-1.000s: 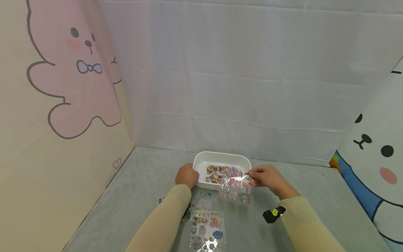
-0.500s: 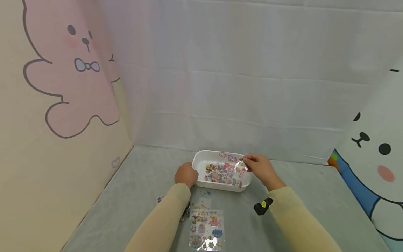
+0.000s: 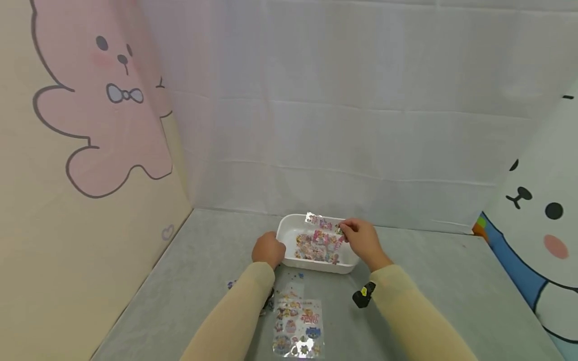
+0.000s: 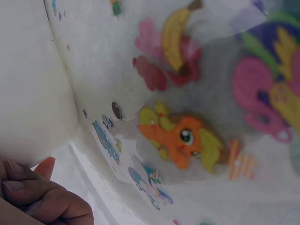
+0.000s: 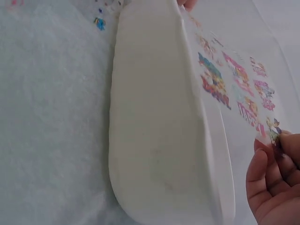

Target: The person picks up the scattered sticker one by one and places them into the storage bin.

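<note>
A white plastic tray [image 3: 318,267] sits near the back of the table, with colourful stickers [image 3: 307,246] on its floor. My left hand [image 3: 268,249] grips its left end; in the left wrist view, curled fingers [image 4: 51,201] show by the tray's side. Over the tray, my right hand [image 3: 363,241] pinches a corner of a clear sticker sheet [image 3: 325,224]. The right wrist view shows thumb and fingertips on the edge of that sheet [image 5: 236,79], which leans beyond the tray wall [image 5: 154,112].
Another clear sticker sheet [image 3: 298,328] lies in front of the tray, glossy and printed with cartoon figures. Small loose stickers [image 3: 300,276] dot the grey tabletop [image 3: 217,240] around my left forearm. A white cloth [image 3: 343,125] hangs behind, and printed panels stand at both sides.
My right hand has moved left and up, carrying the sticker sheet from the tray's front right corner to over its inside and back rim. The left hand has stayed on the tray's end.
</note>
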Available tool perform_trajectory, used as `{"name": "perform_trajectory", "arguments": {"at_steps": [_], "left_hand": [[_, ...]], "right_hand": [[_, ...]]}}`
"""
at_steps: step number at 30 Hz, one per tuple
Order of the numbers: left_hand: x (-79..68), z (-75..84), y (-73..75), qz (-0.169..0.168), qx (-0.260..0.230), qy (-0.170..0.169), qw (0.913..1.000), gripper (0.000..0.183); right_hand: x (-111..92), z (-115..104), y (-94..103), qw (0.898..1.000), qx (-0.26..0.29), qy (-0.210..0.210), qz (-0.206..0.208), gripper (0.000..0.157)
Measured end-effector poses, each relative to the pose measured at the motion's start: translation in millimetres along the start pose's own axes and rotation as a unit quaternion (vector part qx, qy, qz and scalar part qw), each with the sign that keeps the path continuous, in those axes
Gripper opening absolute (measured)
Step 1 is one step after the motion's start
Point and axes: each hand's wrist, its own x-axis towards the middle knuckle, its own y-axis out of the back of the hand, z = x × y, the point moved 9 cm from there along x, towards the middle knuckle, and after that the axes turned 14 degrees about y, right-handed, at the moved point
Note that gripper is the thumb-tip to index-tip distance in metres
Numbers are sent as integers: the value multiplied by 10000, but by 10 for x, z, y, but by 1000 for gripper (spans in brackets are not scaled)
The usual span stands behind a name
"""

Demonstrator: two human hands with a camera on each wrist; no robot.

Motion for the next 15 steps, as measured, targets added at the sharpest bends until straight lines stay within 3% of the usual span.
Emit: {"name": "perform_trajectory", "arguments": {"at_steps": [15], "left_hand": [[25, -2, -20, 3, -86, -125, 9999, 33]], "right_hand": [[-62, 46, -20, 9964, -614, 165, 565, 21]]}}
